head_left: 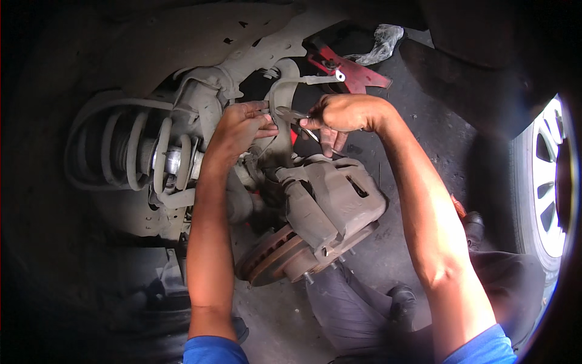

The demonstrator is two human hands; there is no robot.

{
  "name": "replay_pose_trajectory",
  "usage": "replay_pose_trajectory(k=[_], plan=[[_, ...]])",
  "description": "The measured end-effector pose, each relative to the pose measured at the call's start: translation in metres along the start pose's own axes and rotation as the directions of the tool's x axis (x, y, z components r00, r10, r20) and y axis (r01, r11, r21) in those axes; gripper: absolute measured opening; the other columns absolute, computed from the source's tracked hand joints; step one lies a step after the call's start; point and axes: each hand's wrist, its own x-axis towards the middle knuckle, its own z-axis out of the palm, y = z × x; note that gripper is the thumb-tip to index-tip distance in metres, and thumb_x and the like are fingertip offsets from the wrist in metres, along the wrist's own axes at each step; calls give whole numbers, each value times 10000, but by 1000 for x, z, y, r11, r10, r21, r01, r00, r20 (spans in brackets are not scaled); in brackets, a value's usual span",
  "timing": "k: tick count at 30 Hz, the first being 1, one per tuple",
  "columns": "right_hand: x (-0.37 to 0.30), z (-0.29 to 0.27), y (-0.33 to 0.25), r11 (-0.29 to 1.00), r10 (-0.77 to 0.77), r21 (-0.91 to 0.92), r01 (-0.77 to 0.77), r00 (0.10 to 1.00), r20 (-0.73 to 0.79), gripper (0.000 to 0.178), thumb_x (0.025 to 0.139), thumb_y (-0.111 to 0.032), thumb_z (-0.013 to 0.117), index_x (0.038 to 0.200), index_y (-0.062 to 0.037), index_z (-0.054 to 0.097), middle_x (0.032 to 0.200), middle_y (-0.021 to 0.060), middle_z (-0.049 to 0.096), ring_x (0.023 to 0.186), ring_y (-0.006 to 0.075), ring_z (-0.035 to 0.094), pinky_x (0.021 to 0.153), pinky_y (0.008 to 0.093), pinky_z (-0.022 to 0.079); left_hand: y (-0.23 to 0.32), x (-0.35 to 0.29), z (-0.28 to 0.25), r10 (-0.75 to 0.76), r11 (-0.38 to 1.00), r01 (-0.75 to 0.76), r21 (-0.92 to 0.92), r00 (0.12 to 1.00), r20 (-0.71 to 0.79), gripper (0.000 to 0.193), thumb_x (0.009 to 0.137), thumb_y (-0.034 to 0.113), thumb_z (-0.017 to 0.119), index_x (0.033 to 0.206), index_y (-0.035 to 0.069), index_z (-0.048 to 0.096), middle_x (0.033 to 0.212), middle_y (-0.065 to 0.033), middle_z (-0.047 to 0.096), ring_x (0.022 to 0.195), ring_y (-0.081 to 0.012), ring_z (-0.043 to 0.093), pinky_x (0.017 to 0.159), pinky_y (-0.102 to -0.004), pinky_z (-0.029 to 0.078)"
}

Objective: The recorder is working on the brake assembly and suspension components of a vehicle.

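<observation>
My right hand [347,114] is closed round a pair of pliers [288,114]. Their jaws point left, toward the fingertips of my left hand [237,132]. That hand has its thumb and fingers bent in a pinch beside the grey steering knuckle arm [283,97]; a thin dark line runs there, but what the fingers hold cannot be made out. Just below both hands sits the dusty brake caliper [339,197], mounted over the rusty brake disc [273,258]. Wheel studs stick out from the hub under it.
A coil spring [136,145] round a strut lies to the left. Beyond the hands, a red jack stand [364,76] and crumpled clear plastic [385,43] are on the floor. A wheel with a tyre [548,182] stands at the right. Legs in grey trousers [348,309] show below.
</observation>
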Motion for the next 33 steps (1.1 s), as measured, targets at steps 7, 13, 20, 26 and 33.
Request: replay_pose_trajectory(k=[7,13,20,26,33], plan=[[7,-1,4,999,35,23,-38,994,108,611,1083,-430,503,1002,162,633,832,257,730,828,328,772,738,418,657,11,-5,9,-10,997,9,-74,1000,-18,433,958,9,586,1335,-172,472,1062,-223,667,918,-298,743,887,-357,642],[15,4,11,998,37,50,-40,998,59,667,1070,-496,498,877,126,641,779,245,713,764,314,768,672,418,654,11,-5,7,-21,997,17,-74,999,-50,406,944,-21,551,1308,-178,463,1113,-264,611,945,-353,731,861,-390,649],[16,3,15,999,30,19,-31,996,83,702,1070,-523,478,875,131,644,787,243,720,773,298,772,699,402,653,9,-2,7,7,997,-8,-78,1000,-13,404,944,16,550,1281,-191,469,1069,-232,619,880,-320,739,800,-362,653],[10,5,4,997,56,-63,-53,997,49,691,1074,-517,471,870,121,642,783,239,727,782,284,778,705,389,648,7,0,9,20,999,-19,31,1000,-17,390,951,52,572,1250,-185,488,1001,-188,630,803,-285,739,734,-354,658],[8,1,8,978,-3,-207,18,997,71,666,1074,-508,482,907,119,635,766,230,728,781,282,779,691,374,642,2,2,3,92,996,-92,-13,996,-9,308,989,87,613,1204,-126,558,984,-146,649,807,-255,739,777,-352,655]])
